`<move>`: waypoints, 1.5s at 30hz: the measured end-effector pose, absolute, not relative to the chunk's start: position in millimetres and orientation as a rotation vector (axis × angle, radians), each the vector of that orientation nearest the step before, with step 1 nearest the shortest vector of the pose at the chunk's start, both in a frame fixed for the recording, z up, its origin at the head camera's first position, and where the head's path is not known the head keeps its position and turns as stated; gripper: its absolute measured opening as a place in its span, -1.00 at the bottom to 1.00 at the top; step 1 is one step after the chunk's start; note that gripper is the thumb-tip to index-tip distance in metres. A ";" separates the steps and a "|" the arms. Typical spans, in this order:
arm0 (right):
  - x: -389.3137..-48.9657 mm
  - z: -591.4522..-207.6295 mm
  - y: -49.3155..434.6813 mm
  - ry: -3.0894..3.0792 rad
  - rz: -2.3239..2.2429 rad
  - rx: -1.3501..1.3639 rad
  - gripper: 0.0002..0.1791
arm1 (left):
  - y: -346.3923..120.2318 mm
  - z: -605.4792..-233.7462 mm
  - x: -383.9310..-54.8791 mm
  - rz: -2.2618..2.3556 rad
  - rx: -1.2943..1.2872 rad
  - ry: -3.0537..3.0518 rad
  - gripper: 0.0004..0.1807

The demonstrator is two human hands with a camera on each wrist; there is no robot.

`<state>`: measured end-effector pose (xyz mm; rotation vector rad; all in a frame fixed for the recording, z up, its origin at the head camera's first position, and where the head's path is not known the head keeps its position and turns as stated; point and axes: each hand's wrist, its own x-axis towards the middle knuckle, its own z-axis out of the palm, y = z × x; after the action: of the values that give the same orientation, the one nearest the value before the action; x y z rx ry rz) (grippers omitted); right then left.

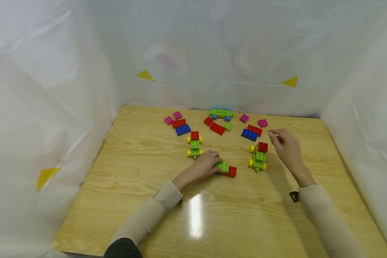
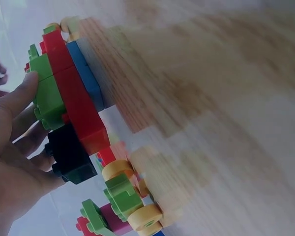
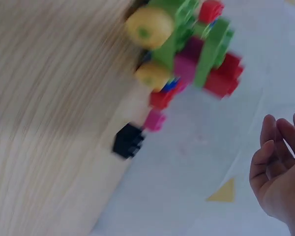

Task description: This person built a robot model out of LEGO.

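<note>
My left hand point(image 1: 205, 165) grips a stack of toy bricks low over the table's middle. In the left wrist view the thumb lies along green bricks point(image 2: 48, 96). Beneath them runs a long red layer point(image 2: 78, 101), with a blue brick point(image 2: 86, 73) below and a dark brick point(image 2: 71, 152) near the fingers. To the right, my right hand point(image 1: 287, 148) hovers above the table, its fingers loosely bent and holding nothing. Nearest to it stands a yellow-wheeled toy car point(image 1: 259, 157) topped with a red brick. A similar car point(image 1: 195, 145) stands just beyond my left hand.
At the back sits a green car base point(image 1: 221, 113) with blue wheels. Around it lie loose red point(image 1: 217, 128), blue point(image 1: 182, 130), green point(image 1: 228, 126) and pink bricks point(image 1: 244, 118). More blue point(image 1: 249, 134) and red bricks lie right of centre. White sheeting point(image 1: 213, 53) surrounds the wooden table point(image 1: 132, 172).
</note>
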<state>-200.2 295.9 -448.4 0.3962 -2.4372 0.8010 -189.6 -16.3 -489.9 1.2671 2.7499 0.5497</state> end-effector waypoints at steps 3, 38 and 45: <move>-208.9 -453.1 317.7 -2.525 0.764 0.261 -0.75 | -14.6 -489.7 -189.7 0.537 1.268 2.745 -0.61; -238.7 -501.2 356.8 -2.985 0.630 -0.079 -0.59 | -15.3 -487.4 -193.1 0.498 1.261 2.719 -0.64; -231.2 -488.7 355.1 -2.858 0.648 -0.045 -0.57 | -14.2 -482.3 -192.7 0.448 1.254 2.708 -0.64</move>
<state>-231.2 355.1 -488.7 -0.0446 -2.8580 0.6480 -192.7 -14.2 -482.3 1.2544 2.7082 0.4481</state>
